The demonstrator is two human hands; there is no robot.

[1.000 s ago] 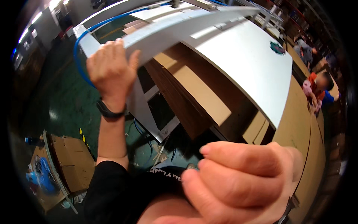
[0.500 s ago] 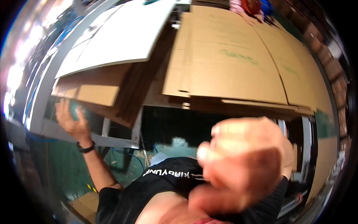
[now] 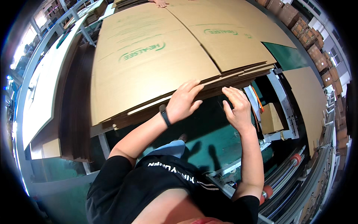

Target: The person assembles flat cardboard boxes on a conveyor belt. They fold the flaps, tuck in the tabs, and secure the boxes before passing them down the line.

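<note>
A wide stack of flat brown cardboard sheets (image 3: 149, 78) with green print lies in front of me, a dark seam running across its top. My left hand (image 3: 184, 100), a dark band on its wrist, is at the stack's near edge with fingers stretched out; fingertips reach the top sheet's rim. Just to its right, my right hand (image 3: 237, 108) hovers close to the same edge, fingers extended and thumb apart. Neither hand grips anything. Whether the right fingertips touch the sheets I cannot tell.
Left of the stack stands a pile topped by a white board (image 3: 48, 86). At right are a machine frame with rollers (image 3: 294, 160) and a small cardboard box (image 3: 271, 118). Another person's hand (image 3: 160, 3) rests on the far edge. Brown cartons (image 3: 309, 33) line the far right.
My view has swung right toward the cardboard stack. The left hand has moved from beside the white-topped pile to the stack's edge. My right hand has dropped from near my head to the edge.
</note>
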